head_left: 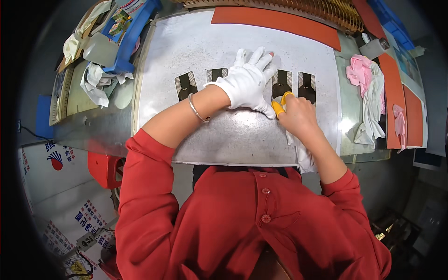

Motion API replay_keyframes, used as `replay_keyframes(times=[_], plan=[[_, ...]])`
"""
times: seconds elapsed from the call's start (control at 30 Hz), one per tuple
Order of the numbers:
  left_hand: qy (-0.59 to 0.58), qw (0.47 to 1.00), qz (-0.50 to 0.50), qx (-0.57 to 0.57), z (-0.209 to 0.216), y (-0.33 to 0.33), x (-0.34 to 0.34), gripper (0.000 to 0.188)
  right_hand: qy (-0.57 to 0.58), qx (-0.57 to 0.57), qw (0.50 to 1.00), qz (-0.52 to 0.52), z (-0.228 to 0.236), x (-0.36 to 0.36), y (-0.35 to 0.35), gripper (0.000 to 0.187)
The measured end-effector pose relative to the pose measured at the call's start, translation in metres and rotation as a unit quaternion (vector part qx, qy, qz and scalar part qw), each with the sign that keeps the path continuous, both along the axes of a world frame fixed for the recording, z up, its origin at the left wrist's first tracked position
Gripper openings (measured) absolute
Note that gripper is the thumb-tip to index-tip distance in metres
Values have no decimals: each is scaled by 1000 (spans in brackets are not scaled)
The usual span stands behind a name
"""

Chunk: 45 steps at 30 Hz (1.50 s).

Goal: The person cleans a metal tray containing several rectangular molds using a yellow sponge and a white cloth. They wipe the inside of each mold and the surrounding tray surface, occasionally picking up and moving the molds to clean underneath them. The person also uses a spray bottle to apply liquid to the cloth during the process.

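Note:
My left hand, in a white glove, lies with its fingers stretched out on the pale work sheet. Yellow covers sit on the thumb and forefinger of my right hand, which is curled around a white cloth that hangs down at the table's near edge. Those covered fingertips are at the near end of a flat black piece with mesh-patterned sides. A similar black piece lies to its right. Left of the glove are two more, a tilted black piece and a partly hidden black piece.
An orange strip runs along the far side, before a brown ridged rack. At left stand a blue basket and crumpled white cloths. Pink cloth and white cloth lie right. A red stool stands below.

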<state>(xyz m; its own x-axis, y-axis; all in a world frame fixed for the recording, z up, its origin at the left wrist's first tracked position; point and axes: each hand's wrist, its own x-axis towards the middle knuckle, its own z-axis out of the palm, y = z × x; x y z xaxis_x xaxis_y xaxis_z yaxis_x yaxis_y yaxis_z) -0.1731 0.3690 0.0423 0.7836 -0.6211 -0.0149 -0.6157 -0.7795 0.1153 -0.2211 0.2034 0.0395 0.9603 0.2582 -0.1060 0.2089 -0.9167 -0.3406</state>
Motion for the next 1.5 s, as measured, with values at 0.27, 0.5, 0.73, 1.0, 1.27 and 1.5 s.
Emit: replay_keyframes(times=[0.27, 0.5, 0.73, 1.0, 1.27, 1.5], plan=[[-23, 998, 36, -54, 1, 37, -1, 103, 17, -30, 996, 83, 28, -9, -5, 27], [-60, 995, 72, -36, 4, 62, -18, 89, -2, 21, 999, 37, 31, 48, 46, 31], [-71, 990, 113, -55, -6, 60, -17, 90, 26, 21, 999, 28, 10, 80, 73, 21], [-78, 991, 99, -44, -11, 61, -14, 90, 25, 17, 999, 13, 4, 72, 74, 22], [-103, 993, 53, -20, -15, 66, -11, 80, 45, 0, 999, 9, 8, 51, 76, 21], [-83, 996, 4, 17, -2, 64, -10, 95, 13, 28, 999, 27, 3, 28, 69, 15]])
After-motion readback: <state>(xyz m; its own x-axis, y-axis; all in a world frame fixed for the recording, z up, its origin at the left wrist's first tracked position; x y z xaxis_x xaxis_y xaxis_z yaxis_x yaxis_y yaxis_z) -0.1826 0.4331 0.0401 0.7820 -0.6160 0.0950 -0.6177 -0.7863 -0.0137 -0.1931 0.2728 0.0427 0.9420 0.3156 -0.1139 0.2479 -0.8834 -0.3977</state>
